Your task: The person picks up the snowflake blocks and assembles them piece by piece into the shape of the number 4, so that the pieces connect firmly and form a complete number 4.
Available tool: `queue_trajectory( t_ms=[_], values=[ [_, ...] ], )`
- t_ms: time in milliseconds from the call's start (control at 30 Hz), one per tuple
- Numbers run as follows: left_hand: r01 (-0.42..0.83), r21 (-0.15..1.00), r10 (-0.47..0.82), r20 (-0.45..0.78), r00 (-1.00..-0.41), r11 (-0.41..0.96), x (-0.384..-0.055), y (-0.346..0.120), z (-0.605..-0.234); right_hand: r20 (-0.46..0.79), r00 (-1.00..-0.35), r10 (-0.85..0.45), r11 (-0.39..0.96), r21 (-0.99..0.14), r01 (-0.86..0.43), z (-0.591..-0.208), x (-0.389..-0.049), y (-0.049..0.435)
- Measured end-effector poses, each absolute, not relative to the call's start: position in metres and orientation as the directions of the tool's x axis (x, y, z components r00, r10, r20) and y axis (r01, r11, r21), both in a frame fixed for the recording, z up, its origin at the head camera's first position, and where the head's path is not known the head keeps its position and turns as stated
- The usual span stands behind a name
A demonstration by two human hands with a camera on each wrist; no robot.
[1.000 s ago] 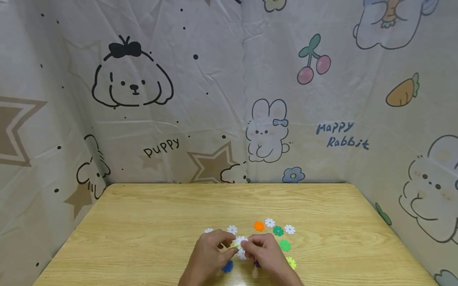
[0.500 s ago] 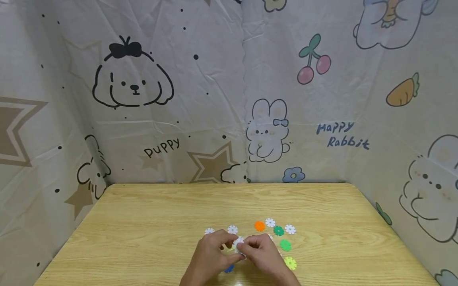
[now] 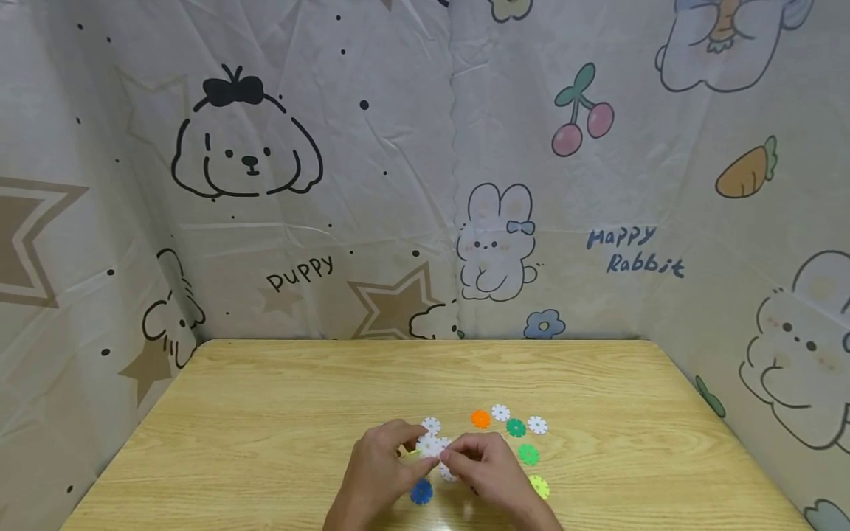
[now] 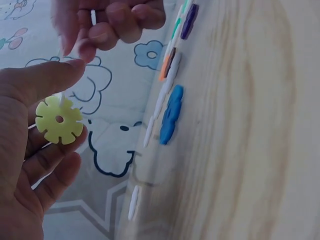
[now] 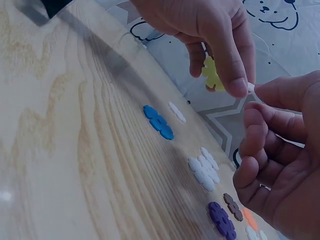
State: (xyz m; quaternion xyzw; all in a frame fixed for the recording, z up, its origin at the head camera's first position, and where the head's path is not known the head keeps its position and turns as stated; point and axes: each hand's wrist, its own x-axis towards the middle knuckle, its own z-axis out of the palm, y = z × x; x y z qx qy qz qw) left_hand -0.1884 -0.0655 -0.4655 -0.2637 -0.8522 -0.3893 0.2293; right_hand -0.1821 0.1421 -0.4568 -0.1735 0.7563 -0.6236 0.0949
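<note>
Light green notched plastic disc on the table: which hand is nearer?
Right. The right hand is just left of the light green disc; the left hand is farther left.

Head view: illumination soft and even; printed fabric backdrop [image 3: 398,147] greyish beyond the hands; glare on wood-grain tabletop [image 3: 265,413] on their near side, between the forearms. White notched discs [image 3: 430,445] between left hand [image 3: 381,464] and right hand [image 3: 491,472] wash out. Wrist views dimmer, cooler: right shows a shadow band on the tabletop beside the left hand; left, the right hand partly blurred
</note>
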Motion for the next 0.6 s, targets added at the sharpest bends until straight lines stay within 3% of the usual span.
queue_trajectory(
  t_ms=[600],
  values=[
    [0.504,0.563,0.149,0.558,-0.817,0.655,-0.190,-0.081,-0.460,0.131,-0.880,-0.456,0.374,-0.869,-0.323,-0.468,-0.187,0.128]
  ],
)
